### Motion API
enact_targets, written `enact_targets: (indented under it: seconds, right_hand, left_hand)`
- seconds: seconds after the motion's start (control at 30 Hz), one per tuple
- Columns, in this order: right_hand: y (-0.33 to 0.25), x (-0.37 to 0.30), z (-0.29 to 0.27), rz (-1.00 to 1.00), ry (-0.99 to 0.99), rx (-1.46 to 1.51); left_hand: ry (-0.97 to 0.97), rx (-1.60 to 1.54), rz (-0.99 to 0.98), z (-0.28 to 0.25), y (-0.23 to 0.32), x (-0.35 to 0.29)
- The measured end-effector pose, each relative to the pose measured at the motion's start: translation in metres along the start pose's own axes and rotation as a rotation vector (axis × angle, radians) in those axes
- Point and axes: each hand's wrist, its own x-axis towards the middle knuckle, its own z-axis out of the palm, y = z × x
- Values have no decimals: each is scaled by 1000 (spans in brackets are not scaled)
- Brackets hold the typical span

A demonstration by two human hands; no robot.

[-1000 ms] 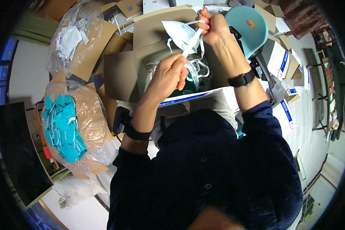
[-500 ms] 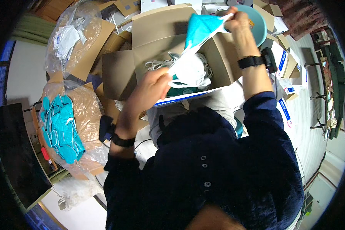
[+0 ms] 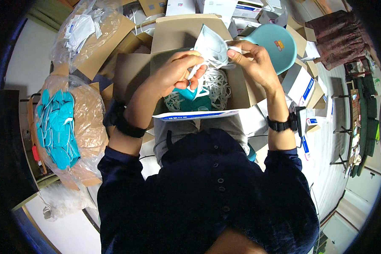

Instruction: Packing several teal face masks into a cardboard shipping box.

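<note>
A face mask [image 3: 211, 44] is held up over an open cardboard box [image 3: 184, 36], its white inner side showing. My left hand [image 3: 175, 76] pinches the mask's white strap on one side, fingers curled. With thumb and forefinger, my right hand [image 3: 256, 63] grips the white strap at the mask's other side. Below, inside the box, lie teal masks [image 3: 194, 103] and a tangle of white elastic straps [image 3: 219, 86]. My left hand partly covers a teal mask near the box's middle.
At the left, a plastic-lined box holds a pile of teal masks [image 3: 57, 131]. Behind it, a clear bag contains white pieces [image 3: 80, 34]. A light blue basin [image 3: 269, 36] stands right of my right hand. White cartons [image 3: 298, 84] lie at the right.
The mask has turned from its teal outer side to its white inner side. My hands have come closer together, the left rising and the right lowering. The basin appears farther right of my hand.
</note>
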Motion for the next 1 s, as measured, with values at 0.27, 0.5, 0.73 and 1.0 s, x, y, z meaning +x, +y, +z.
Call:
enact_targets:
  seconds: [0.27,0.5,0.73,1.0]
  right_hand:
    - [-37,-16,3,-88,388,-199]
    - [-39,-14,14,15,-199,13]
    - [-33,-28,-9,-296,-70,-163]
    - [-45,-39,-9,-137,-158,318]
  left_hand:
    - [-21,191,62,5,15,1]
    - [-68,446,105,11,25,-1]
    - [-264,518,46,-1,13,-9]
    - [-180,358,215,2,7,-6]
